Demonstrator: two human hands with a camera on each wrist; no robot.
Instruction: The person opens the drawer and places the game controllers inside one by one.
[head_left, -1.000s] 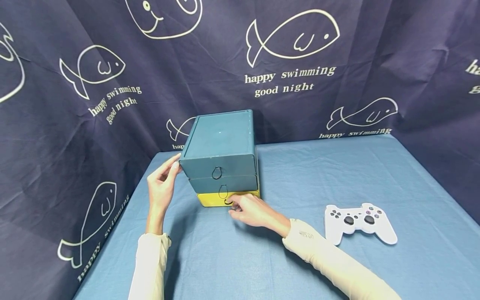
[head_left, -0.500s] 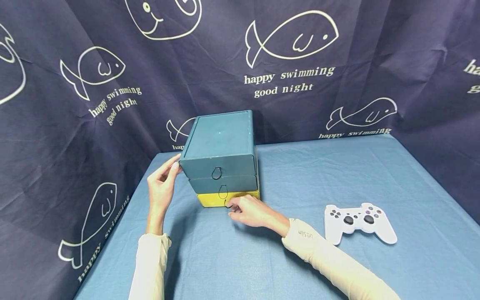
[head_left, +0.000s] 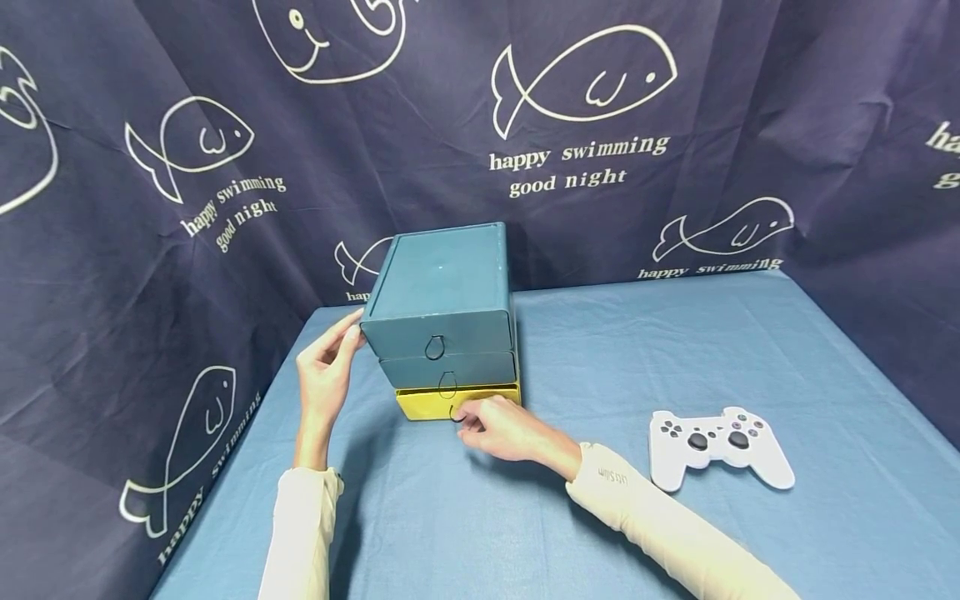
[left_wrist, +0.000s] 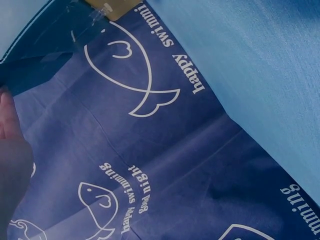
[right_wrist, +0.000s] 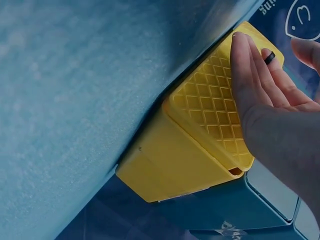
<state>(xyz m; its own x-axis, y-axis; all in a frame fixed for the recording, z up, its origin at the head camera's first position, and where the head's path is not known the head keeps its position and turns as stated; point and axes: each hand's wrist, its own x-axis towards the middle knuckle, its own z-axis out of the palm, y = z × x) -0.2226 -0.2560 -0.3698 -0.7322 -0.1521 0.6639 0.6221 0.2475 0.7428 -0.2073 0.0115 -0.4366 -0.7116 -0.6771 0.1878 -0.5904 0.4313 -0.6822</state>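
Note:
A stack of drawers stands at the back of the table, with two teal drawers [head_left: 435,333] above a yellow drawer [head_left: 426,406]. In the head view my left hand [head_left: 324,371] touches the left side of the top teal unit near its front corner. My right hand [head_left: 504,428] is at the yellow drawer's front, a finger hooked in its black loop handle [right_wrist: 270,58]. That drawer is slightly pulled out, with a narrow gap along its top edge. In the right wrist view its front has a diamond pattern, partly hidden by my hand.
A white game controller [head_left: 718,446] lies on the blue tablecloth [head_left: 600,358], right of my right forearm. Dark blue curtains [head_left: 585,217] with fish drawings rise behind and at both sides. Black loops [head_left: 434,347] hang on the teal drawers too.
The yellow drawer has come slightly forward, and a gap now shows above its front. My right hand has moved a little toward me with it. The left hand keeps its place on the stack.

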